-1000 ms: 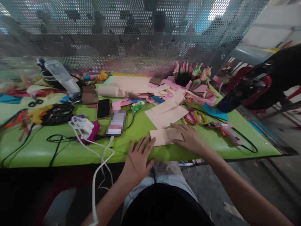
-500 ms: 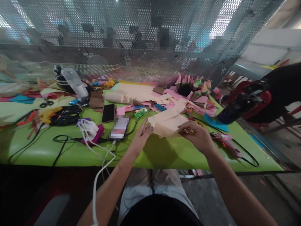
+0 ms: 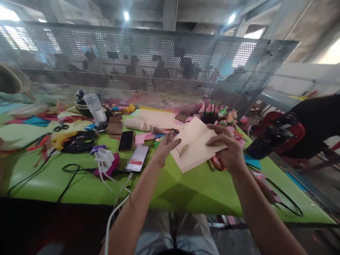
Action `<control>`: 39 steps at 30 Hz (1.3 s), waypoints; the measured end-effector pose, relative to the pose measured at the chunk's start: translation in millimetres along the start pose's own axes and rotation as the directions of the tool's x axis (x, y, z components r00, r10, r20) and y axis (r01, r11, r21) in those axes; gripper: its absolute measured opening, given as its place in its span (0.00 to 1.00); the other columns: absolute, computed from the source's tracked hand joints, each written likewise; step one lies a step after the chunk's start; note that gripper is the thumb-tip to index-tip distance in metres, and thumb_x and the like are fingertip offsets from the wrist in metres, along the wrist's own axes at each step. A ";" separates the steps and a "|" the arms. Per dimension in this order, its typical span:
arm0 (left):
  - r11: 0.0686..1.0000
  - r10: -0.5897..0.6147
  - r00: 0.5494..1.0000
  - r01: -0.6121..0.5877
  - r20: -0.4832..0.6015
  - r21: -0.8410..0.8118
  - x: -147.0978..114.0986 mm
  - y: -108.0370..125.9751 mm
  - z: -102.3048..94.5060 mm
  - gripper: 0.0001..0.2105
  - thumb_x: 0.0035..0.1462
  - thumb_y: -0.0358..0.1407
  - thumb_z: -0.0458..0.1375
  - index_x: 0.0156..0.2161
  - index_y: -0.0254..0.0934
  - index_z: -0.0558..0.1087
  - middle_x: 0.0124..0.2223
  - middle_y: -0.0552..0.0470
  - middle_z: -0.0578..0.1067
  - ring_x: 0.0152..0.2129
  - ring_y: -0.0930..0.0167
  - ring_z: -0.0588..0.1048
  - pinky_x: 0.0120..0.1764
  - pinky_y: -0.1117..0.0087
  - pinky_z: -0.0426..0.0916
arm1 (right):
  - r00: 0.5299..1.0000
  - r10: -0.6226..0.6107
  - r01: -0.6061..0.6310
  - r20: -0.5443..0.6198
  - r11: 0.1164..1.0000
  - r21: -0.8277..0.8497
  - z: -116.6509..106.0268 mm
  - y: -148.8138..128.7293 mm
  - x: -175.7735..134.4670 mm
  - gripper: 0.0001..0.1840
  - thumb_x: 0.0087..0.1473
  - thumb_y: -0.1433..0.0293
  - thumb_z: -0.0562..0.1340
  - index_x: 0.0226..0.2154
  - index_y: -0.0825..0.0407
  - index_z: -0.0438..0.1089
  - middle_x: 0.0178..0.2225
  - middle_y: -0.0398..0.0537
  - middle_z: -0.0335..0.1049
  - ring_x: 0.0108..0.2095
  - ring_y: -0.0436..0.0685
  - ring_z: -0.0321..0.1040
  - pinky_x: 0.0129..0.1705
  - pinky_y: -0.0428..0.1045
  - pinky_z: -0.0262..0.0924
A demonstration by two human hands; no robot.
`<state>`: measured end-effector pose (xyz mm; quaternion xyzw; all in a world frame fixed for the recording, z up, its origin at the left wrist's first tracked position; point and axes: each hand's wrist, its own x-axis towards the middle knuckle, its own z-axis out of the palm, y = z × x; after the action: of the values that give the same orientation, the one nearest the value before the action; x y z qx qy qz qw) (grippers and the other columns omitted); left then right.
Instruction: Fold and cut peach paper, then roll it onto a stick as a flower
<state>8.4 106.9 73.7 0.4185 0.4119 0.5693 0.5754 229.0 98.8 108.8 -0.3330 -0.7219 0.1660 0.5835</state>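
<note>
A cream sheet of paper or thin foam is held up above the green table, tilted, with a crease across it. My right hand pinches its right side, fingers lying over the upper face. At the sheet's left edge is my left hand, its thumb and index finger apart. The thumb tip overlaps the edge; whether it presses on the sheet is unclear. Under my right hand, a red-handled tool shows in part. A pink glue gun with a black cable lies to the right.
Two phones, one dark and one lit, lie left of my hands beside a magenta power adapter with white cables. Behind are a cream roll, coloured scraps and small pink-and-green craft pieces. A dark bottle stands right.
The sheet has been lifted and turned, its flat face now showing more. My right hand has shifted its hold towards the upper right; my left hand's fingers have spread. The view has tilted up.
</note>
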 end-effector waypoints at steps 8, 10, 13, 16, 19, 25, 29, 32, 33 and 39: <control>0.997 -0.039 0.999 0.039 0.005 -0.062 28.7 -14.0 2.9 0.18 0.34 0.36 0.73 0.33 0.34 0.77 0.30 0.51 0.78 0.23 0.73 0.73 0.23 0.74 0.68 | 0.966 0.259 -0.256 0.011 0.947 0.191 3.7 38.1 4.9 0.02 0.45 0.68 0.68 0.24 0.46 0.76 0.57 0.46 0.69 0.60 0.67 0.61 0.56 0.61 0.59; 0.996 -0.040 0.998 0.036 -0.045 -0.084 32.7 -17.8 1.4 0.17 0.33 0.35 0.73 0.32 0.33 0.76 0.28 0.53 0.77 0.21 0.74 0.72 0.22 0.75 0.67 | 0.923 0.382 -0.377 0.031 0.891 0.253 3.2 56.3 0.3 0.04 0.43 0.67 0.67 0.27 0.46 0.77 0.55 0.48 0.72 0.57 0.68 0.66 0.50 0.60 0.65; 0.997 -0.028 0.993 0.019 -0.114 -0.080 36.0 -20.6 -2.2 0.17 0.34 0.34 0.72 0.33 0.33 0.76 0.27 0.53 0.77 0.21 0.73 0.73 0.21 0.75 0.67 | 0.838 0.540 -0.533 0.076 0.782 0.323 0.1 74.2 -5.9 0.16 0.42 0.66 0.65 0.37 0.47 0.78 0.48 0.50 0.77 0.48 0.65 0.73 0.44 0.57 0.67; 0.999 0.028 0.989 -0.031 -0.144 -0.021 35.3 -21.5 -5.6 0.14 0.37 0.35 0.70 0.32 0.34 0.76 0.27 0.54 0.77 0.22 0.73 0.72 0.21 0.76 0.66 | 0.813 0.573 -0.556 0.102 0.713 0.427 -2.2 75.0 -7.3 0.21 0.49 0.60 0.62 0.45 0.48 0.75 0.47 0.51 0.77 0.45 0.63 0.74 0.43 0.56 0.68; 0.996 0.078 0.989 -0.072 -0.126 0.048 32.0 -23.6 -7.8 0.12 0.39 0.35 0.68 0.32 0.34 0.77 0.27 0.54 0.76 0.22 0.74 0.71 0.23 0.76 0.66 | 0.771 0.618 -0.611 0.154 0.648 0.456 1.1 69.1 -7.5 0.25 0.49 0.54 0.64 0.47 0.48 0.73 0.44 0.52 0.78 0.40 0.62 0.76 0.36 0.53 0.69; 0.995 0.072 0.993 -0.064 -0.098 0.076 25.5 -29.4 -7.7 0.12 0.41 0.37 0.68 0.33 0.35 0.77 0.28 0.54 0.75 0.22 0.74 0.71 0.23 0.76 0.65 | 0.642 0.734 -0.755 0.221 0.556 0.347 12.8 69.3 -15.4 0.26 0.32 0.61 0.76 0.37 0.52 0.76 0.32 0.49 0.80 0.27 0.57 0.75 0.30 0.50 0.69; 0.993 0.063 0.995 -0.054 -0.083 0.105 24.2 -29.2 -7.4 0.11 0.42 0.39 0.68 0.32 0.35 0.77 0.26 0.54 0.74 0.20 0.75 0.68 0.22 0.76 0.63 | 0.641 0.742 -0.751 0.198 0.551 0.365 12.4 71.8 -16.9 0.23 0.31 0.63 0.76 0.34 0.51 0.76 0.29 0.47 0.79 0.25 0.56 0.73 0.29 0.50 0.69; 0.996 0.050 0.995 -0.044 -0.087 0.075 24.5 -26.8 -8.1 0.11 0.40 0.37 0.67 0.31 0.35 0.77 0.25 0.55 0.73 0.19 0.77 0.67 0.21 0.77 0.61 | 0.648 0.738 -0.740 0.189 0.552 0.384 10.3 73.5 -15.2 0.22 0.31 0.64 0.76 0.34 0.50 0.76 0.29 0.44 0.79 0.24 0.55 0.72 0.29 0.49 0.67; 0.998 0.035 0.995 -0.030 -0.088 0.054 24.8 -26.0 -8.6 0.11 0.39 0.36 0.67 0.31 0.35 0.77 0.24 0.56 0.73 0.18 0.77 0.67 0.21 0.77 0.60 | 0.651 0.734 -0.739 0.192 0.555 0.382 9.8 74.2 -14.7 0.21 0.31 0.64 0.75 0.33 0.50 0.76 0.28 0.44 0.78 0.24 0.54 0.72 0.28 0.49 0.66; 0.986 -0.062 0.992 0.043 -0.112 -0.164 25.5 -27.7 -9.0 0.19 0.36 0.37 0.70 0.38 0.37 0.75 0.27 0.58 0.74 0.18 0.77 0.69 0.21 0.76 0.63 | 0.663 0.726 -0.721 0.180 0.557 0.412 11.4 74.1 -13.8 0.15 0.31 0.65 0.74 0.26 0.50 0.74 0.23 0.40 0.73 0.21 0.51 0.66 0.24 0.46 0.59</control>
<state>8.8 132.6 44.6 0.3255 0.4085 0.6088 0.5971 240.7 144.7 49.1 -0.4560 -0.4588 0.5509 0.5274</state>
